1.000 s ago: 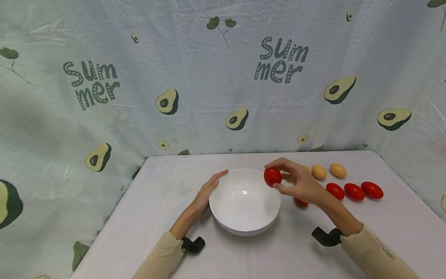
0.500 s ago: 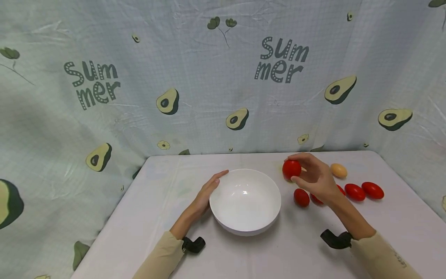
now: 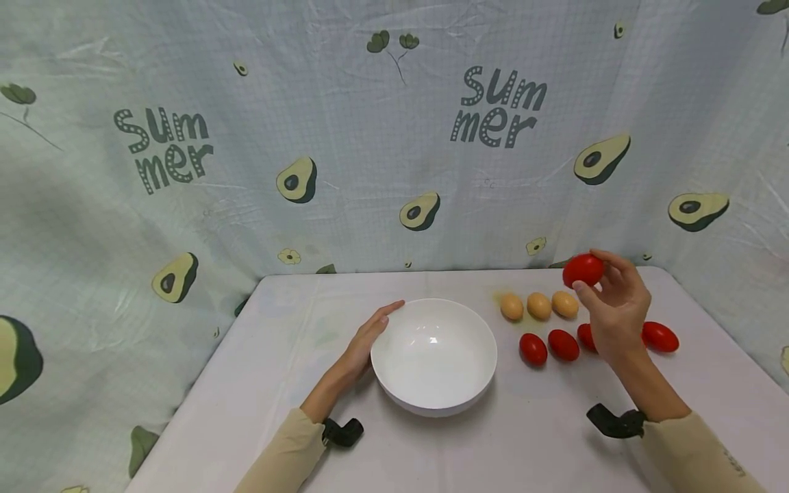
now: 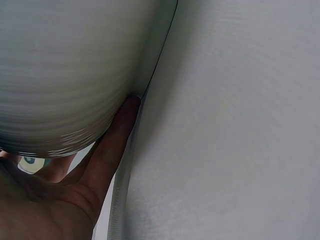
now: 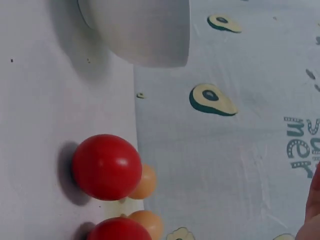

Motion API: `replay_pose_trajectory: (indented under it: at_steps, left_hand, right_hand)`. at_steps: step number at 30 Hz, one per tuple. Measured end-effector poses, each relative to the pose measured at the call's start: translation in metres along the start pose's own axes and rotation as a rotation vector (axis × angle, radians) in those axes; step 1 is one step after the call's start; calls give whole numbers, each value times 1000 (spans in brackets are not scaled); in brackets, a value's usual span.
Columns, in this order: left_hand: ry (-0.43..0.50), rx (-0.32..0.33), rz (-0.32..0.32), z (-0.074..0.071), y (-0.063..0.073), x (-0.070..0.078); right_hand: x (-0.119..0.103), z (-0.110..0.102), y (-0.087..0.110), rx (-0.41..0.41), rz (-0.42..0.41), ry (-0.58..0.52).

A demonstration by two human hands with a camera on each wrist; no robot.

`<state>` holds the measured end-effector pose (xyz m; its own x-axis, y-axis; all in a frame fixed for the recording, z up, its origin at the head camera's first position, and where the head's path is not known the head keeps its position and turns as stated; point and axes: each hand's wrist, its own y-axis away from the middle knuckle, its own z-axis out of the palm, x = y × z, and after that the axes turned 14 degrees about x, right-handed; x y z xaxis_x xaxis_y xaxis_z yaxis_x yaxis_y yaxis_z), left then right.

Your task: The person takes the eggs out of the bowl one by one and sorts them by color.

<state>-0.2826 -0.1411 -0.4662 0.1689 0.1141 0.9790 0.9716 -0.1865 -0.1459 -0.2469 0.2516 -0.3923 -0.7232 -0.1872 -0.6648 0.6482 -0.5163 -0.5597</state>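
A large white bowl (image 3: 433, 356) stands on the table, its inside bare. My left hand (image 3: 364, 342) rests against the bowl's left side with its fingers fairly straight; the left wrist view has those fingers (image 4: 107, 155) touching the bowl's outer wall (image 4: 60, 75). Off to the right, my right hand (image 3: 619, 301) pinches a glossy red oval tomato (image 3: 583, 270) between thumb and fingers, raised over the back right of the table. That held tomato lies outside the right wrist view, where only a bit of the hand (image 5: 311, 220) appears at the edge.
Several red tomatoes (image 3: 564, 345) lie in a row right of the bowl, partly hidden by my right hand. Behind them sit yellow-orange egg-shaped things (image 3: 539, 306) near a yellowish table stain. A printed cloth (image 3: 357, 137) hangs behind the white table (image 3: 296, 342).
My right hand has carried the tomato from the bowl's right rim to the right and back, past the yellow-orange row. My left hand and the bowl stay put.
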Motion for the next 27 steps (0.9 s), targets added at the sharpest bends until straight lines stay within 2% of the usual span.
replay_pose_trajectory:
  at_steps: [3, 5, 10, 13, 17, 21, 27]
  left_hand:
    - [2, -3, -3, 1, 0, 1]
    - [-1, -1, -5, 1, 0, 1]
    - [-4, 5, 0, 2, 0, 2]
    - [-6, 5, 1, 2, 0, 2]
    - [-9, 6, 2, 2, 1, 2]
    - [-3, 1, 7, 3, 0, 1]
    - [-4, -8, 3, 3, -1, 2]
  right_hand:
    - [-1, -6, -7, 135, -28, -60]
    - [-1, -11, -11, 234, -46, -60]
    - [-3, -28, -20, 463, -45, 74]
    - [-5, -41, -27, 613, 36, 128]
    - [-13, -58, -41, 790, 225, 93]
    - [-20, -77, -55, 868, 356, 34]
    - [-28, -106, -71, 857, 500, 57]
